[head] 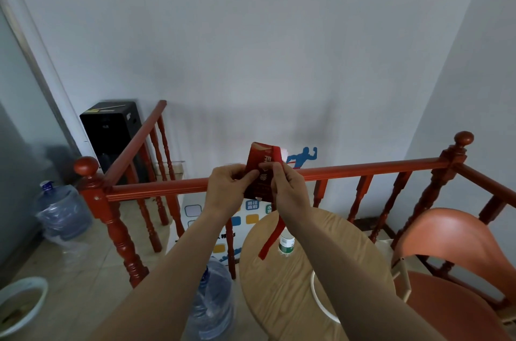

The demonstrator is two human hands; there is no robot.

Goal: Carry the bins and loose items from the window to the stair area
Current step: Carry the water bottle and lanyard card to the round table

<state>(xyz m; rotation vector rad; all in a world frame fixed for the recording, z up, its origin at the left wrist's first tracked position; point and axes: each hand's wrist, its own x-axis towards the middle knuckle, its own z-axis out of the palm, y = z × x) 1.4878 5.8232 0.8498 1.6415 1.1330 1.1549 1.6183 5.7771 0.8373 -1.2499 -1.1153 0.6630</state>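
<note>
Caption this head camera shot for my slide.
Both hands, left hand and right hand, hold a red packet above the stair railing.

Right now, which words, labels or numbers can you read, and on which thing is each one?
Red packet: large pale characters, partly hidden by both hands, not readable.
Board behind the railing: blue tile "前往直前", uncertain; other tiles too blurred.
Small bottle: green label, print too small.
Black dispenser: marks unreadable.

You face a red wooden stair railing [363, 170] crossing the scene. Near right stands a round wooden table [282, 285] with a small bottle [286, 245] on it, and an orange chair [452, 265] just beside it. At left sit two big water jugs [62, 212], one by the post, one nearer, with a black dispenser [114, 134] farther back.
</note>
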